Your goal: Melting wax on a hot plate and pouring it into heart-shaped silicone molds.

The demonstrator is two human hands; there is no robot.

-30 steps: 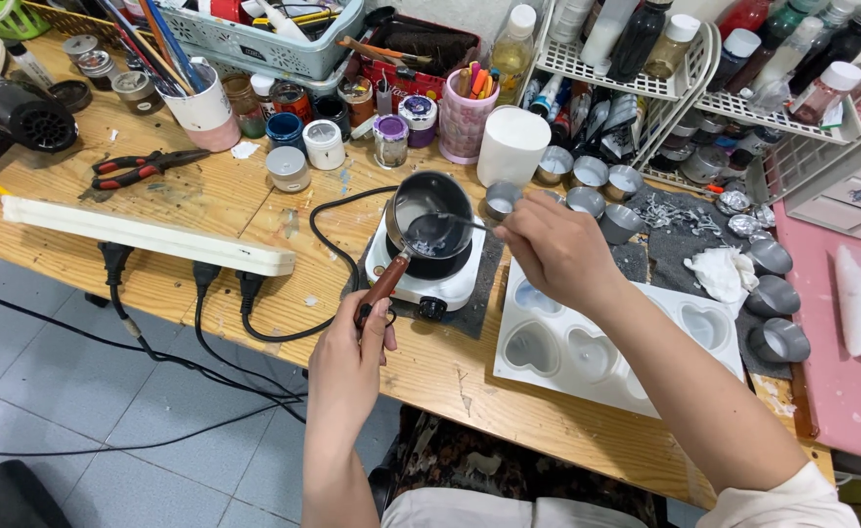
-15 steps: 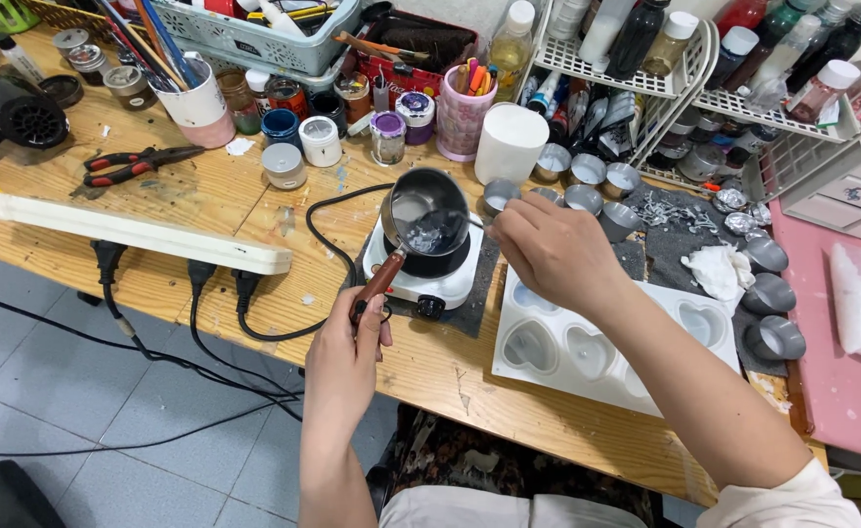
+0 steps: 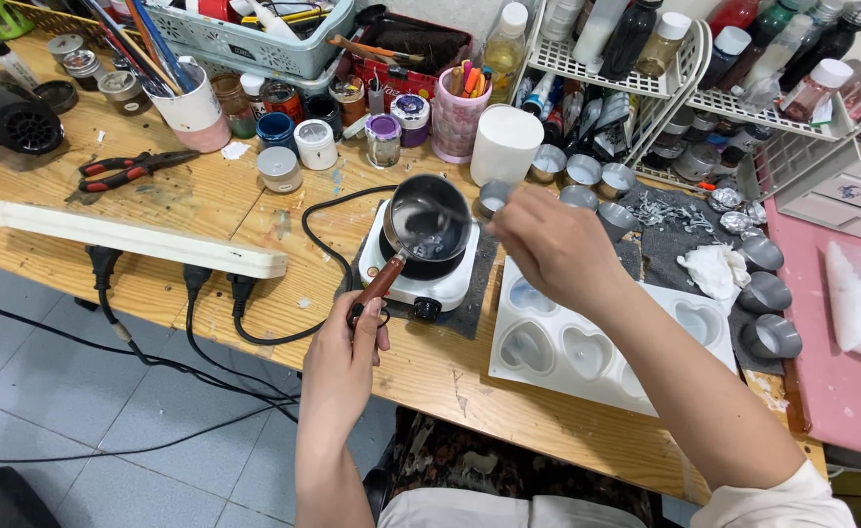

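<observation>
Near the middle of the frame a small metal pot (image 3: 428, 227) sits on a white hot plate (image 3: 420, 279), which rests on a dark mat on the wooden table (image 3: 205, 205). The left hand (image 3: 342, 357), just below and left of the hot plate, has its fingers curled tight around the end of the pot's brown wooden handle (image 3: 379, 284). The right hand (image 3: 552, 249), to the right of the pot, pinches a thin metal stirrer (image 3: 455, 217) between closed fingertips; the stirrer reaches left into the pot, where silvery melted stuff lies.

Under the right forearm lies a white mould (image 3: 587, 347) with heart-shaped hollows. Small metal cups (image 3: 587, 171) stand just above the right hand. A white power strip (image 3: 127, 238) stretches across the left of the frame, with red-handled pliers (image 3: 122, 168) above it.
</observation>
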